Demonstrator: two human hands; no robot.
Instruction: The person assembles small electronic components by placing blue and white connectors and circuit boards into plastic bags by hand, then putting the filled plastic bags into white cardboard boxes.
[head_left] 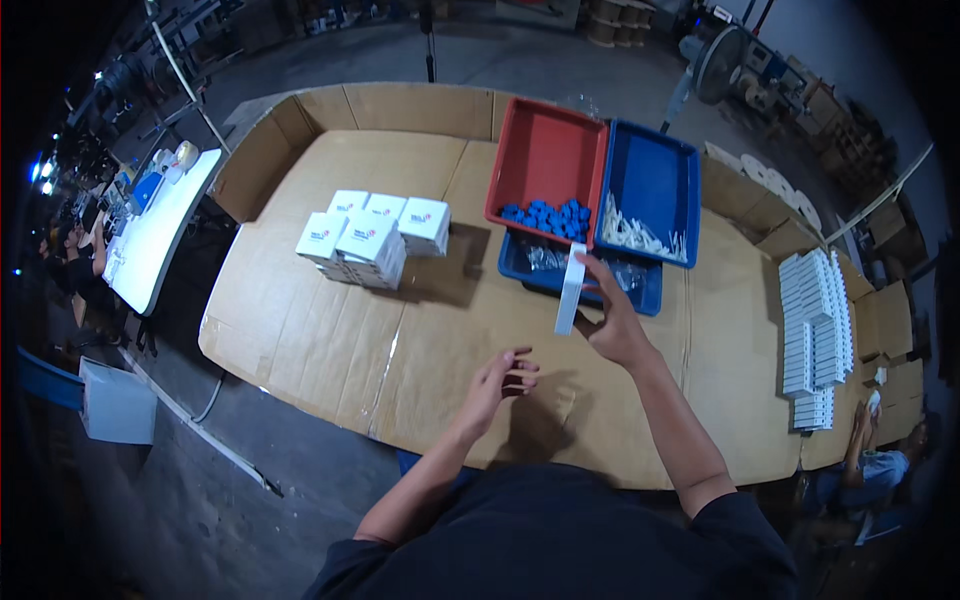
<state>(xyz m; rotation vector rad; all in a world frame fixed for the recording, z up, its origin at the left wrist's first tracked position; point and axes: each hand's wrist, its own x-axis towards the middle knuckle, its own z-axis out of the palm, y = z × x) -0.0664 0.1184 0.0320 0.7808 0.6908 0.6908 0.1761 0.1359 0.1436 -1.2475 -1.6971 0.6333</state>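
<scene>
My right hand [622, 330] grips a slim white box [569, 298], held upright on its narrow side above the cardboard-covered table [440, 345]. Just left of it, my left hand [492, 388] hovers over the table with fingers apart and nothing in them. Beyond the held box stands a red bin [548, 150] with small blue parts [548, 216] at its near end. A blue bin [655, 165] beside it carries white cord-like pieces [635, 235]. Partly under both, a lower blue bin [648, 292] contains clear plastic bags [628, 274].
Stacked white printed boxes [370, 240] sit on the table's left half. Rows of white boxes [815, 325] line the right end. A cardboard wall [400, 110] edges the far side. Another person [885, 465] is at the far right; a white table [165, 235] stands left.
</scene>
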